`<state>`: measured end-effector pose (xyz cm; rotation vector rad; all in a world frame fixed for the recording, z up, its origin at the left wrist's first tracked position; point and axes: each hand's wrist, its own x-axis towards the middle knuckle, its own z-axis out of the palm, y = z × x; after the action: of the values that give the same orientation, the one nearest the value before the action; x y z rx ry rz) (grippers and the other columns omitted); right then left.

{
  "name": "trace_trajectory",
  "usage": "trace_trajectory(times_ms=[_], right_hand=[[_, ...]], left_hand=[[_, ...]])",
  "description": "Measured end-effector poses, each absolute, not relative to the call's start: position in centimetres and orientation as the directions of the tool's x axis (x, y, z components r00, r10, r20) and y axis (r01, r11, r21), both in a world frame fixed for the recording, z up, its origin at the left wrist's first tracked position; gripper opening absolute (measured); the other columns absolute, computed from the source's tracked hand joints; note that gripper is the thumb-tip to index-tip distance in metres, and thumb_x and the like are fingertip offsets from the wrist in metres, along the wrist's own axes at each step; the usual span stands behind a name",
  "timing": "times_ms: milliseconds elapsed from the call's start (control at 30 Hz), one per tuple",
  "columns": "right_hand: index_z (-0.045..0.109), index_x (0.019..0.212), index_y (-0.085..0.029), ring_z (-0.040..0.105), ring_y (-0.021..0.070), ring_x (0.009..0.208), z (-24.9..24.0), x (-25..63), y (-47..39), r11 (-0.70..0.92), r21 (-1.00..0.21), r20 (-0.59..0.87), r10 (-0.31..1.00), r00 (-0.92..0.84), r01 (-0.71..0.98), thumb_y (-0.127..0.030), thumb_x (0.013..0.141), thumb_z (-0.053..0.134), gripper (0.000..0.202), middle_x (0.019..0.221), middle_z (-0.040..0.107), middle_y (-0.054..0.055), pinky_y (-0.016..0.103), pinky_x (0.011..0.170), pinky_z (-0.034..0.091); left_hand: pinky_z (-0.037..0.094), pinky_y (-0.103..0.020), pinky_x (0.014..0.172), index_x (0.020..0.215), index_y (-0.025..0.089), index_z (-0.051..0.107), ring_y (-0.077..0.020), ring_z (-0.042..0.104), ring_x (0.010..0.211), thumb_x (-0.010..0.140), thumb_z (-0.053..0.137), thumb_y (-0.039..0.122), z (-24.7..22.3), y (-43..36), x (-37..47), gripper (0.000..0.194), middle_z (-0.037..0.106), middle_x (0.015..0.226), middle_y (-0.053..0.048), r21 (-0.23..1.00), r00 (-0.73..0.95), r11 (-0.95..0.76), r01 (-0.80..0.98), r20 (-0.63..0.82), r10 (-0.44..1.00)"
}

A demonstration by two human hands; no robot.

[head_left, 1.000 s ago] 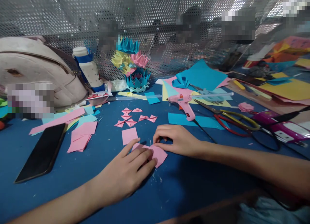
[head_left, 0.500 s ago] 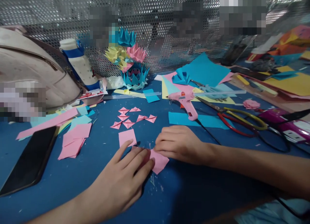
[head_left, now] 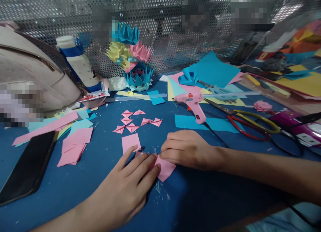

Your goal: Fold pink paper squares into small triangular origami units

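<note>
A pink piece of paper (head_left: 165, 169) lies on the blue table under both hands, partly hidden by the fingers. My left hand (head_left: 134, 182) rests across it with fingers stretched out, the index finger touching a pink paper square (head_left: 130, 143) just beyond. My right hand (head_left: 187, 148) has its fingers curled together at the paper's upper edge, pinching it; the fingertips are partly hidden. Ahead of the hands lie several small folded pink paper pieces (head_left: 132, 127).
A pink glue gun (head_left: 193, 105) lies beyond my right hand, with red-and-yellow-handled scissors (head_left: 250, 121) beside it. Pink paper sheets (head_left: 75, 145) and a phone (head_left: 28, 165) are at left. Paper flowers (head_left: 139, 75), a bottle (head_left: 80, 63) and a bag (head_left: 30, 68) stand behind.
The camera view has shifted slightly. Both hands stay almost in place on the pink paper, with only a tiny movement of the fingers.
</note>
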<state>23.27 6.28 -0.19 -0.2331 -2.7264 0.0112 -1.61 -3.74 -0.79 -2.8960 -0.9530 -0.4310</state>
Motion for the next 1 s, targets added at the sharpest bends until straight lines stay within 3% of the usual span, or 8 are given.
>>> trace_trajectory(times_ms=[633,833,1000], right_hand=[[0.069,0.090,-0.020,0.048,0.0143,0.077,0.2,23.1,6.5,0.986,-0.001,0.358,0.159,-0.920,0.170,-0.018,0.104,0.044,0.028,0.093,0.070,0.000,0.032,0.062,0.029],[0.068,0.089,-0.021,0.049,0.0148,0.082,0.1,23.5,6.9,0.984,-0.097,0.341,0.174,-0.924,0.150,-0.031,0.101,0.054,0.021,0.099,0.070,-0.002,0.032,0.066,0.033],[0.068,0.085,-0.020,0.044,0.0157,0.080,0.3,23.4,6.7,0.984,-0.057,0.329,0.177,-0.927,0.168,-0.029,0.102,0.052,0.026,0.094,0.068,0.000,0.033,0.064,0.030]], left_hand=[[0.001,-0.052,0.123,0.139,0.009,0.053,-0.0290,0.051,0.128,0.099,0.046,0.027,-0.2,-3.6,-1.6,0.044,0.057,0.142,-0.012,-0.123,0.825,-0.824,0.553,0.215,0.522],[-0.001,-0.051,0.123,0.141,0.008,0.051,-0.0292,0.051,0.128,0.099,0.046,0.031,0.4,-3.4,-1.6,0.048,0.058,0.141,-0.013,-0.177,0.849,-0.834,0.522,0.198,0.489],[-0.001,-0.050,0.124,0.140,0.008,0.052,-0.0290,0.053,0.127,0.099,0.048,0.031,0.3,-3.5,-1.6,0.047,0.059,0.140,-0.013,-0.181,0.843,-0.828,0.530,0.220,0.491]])
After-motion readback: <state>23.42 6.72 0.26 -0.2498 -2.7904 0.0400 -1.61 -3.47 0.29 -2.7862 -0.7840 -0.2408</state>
